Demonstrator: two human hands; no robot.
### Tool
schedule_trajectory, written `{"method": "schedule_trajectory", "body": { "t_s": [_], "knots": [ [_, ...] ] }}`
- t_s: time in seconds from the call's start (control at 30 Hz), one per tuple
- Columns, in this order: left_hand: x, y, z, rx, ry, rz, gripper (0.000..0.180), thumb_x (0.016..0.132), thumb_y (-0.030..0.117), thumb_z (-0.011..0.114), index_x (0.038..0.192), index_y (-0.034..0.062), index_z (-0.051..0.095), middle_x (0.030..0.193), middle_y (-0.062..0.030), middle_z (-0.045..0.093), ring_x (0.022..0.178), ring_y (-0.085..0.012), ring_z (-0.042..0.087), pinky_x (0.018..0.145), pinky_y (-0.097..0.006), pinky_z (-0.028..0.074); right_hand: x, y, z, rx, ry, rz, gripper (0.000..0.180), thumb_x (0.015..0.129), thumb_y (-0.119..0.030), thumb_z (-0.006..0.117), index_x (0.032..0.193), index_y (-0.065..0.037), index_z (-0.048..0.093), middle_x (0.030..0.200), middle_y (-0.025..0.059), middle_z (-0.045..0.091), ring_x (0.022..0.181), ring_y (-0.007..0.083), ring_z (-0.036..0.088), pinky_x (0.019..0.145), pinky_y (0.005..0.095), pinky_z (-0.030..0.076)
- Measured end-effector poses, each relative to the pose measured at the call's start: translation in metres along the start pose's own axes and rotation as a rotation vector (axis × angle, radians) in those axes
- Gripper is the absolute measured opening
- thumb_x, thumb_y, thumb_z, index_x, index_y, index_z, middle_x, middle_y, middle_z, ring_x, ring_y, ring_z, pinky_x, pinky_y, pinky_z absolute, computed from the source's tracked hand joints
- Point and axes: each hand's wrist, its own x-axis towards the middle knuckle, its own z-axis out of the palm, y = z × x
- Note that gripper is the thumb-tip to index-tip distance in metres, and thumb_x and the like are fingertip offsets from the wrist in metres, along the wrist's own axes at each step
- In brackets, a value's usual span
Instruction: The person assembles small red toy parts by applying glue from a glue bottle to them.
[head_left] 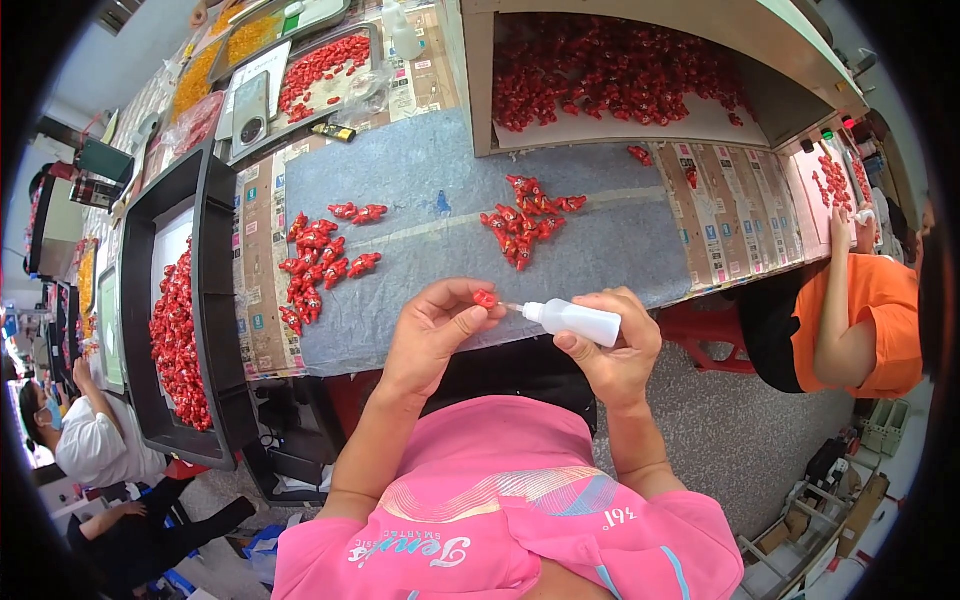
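Red, glossy, small: one piece (485,298) pinched between thumb and fingers of the left grip (440,325), held just above the near edge of the tabletop (400,150). Right grip (622,355) wraps a white squeeze bottle (580,321), which lies nearly level, its thin nozzle (511,306) pointing left at the piece. Tip at the piece or just beside it; contact cannot be told.

Beyond the two grips, slightly right of the pinched piece: a loose cluster of red figures (520,225) on the blue-grey cover. Left of the left grip, a second, longer cluster (315,265), two figures lying a little apart at its far end. Further left, a dark grey crate (224,300) with a heap of similar red pieces (178,340) on a pale lining.

Well beyond the right grip, an open-fronted box (480,90) holds a broad spread of more red pieces (600,75). Far right of that grip, a co-worker in an orange top (880,325) reaches toward more red pieces.
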Motion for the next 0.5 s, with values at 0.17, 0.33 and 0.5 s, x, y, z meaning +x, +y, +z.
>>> {"method": "schedule_trajectory", "body": {
  "t_s": [0.17, 0.33, 0.5],
  "knots": [
    [0.0001, 0.0002, 0.0001, -0.003, -0.005, -0.002, 0.026, 0.087, 0.003, 0.062, 0.112, -0.0033, 0.057, 0.105, -0.0124, 0.063, 0.095, -0.0211, 0.065, 0.085, -0.03, 0.054, 0.0004, 0.001, 0.0013, 0.012, 0.011, -0.027, 0.035, 0.067, -0.015, 0.084, 0.094, -0.003, 0.067, 0.08, 0.0079, 0.064, 0.068, 0.0163, 0.06, 0.059, 0.0267, 0.047],
    [0.0003, 0.0001, 0.0012, 0.008, -0.01, -0.006, 0.027, 0.087, 0.004, 0.063, 0.113, -0.0034, 0.057, 0.105, -0.0124, 0.063, 0.095, -0.0211, 0.065, 0.084, -0.03, 0.054, 0.0003, 0.0011, 0.0001, 0.001, 0.001, -0.027, 0.035, 0.067, -0.015, 0.084, 0.094, -0.003, 0.066, 0.08, 0.008, 0.064, 0.069, 0.016, 0.06, 0.059, 0.0265, 0.047],
    [0.0001, -0.0007, 0.0014, 0.008, 0.002, -0.005, 0.027, 0.087, 0.005, 0.063, 0.113, -0.0032, 0.057, 0.103, -0.013, 0.064, 0.095, -0.021, 0.065, 0.084, -0.03, 0.054, 0.0006, 0.0017, -0.0004, -0.01, 0.008, -0.014, 0.035, 0.067, -0.015, 0.084, 0.094, -0.002, 0.066, 0.079, 0.0077, 0.063, 0.068, 0.0155, 0.06, 0.059, 0.0259, 0.047]
  ]
}}
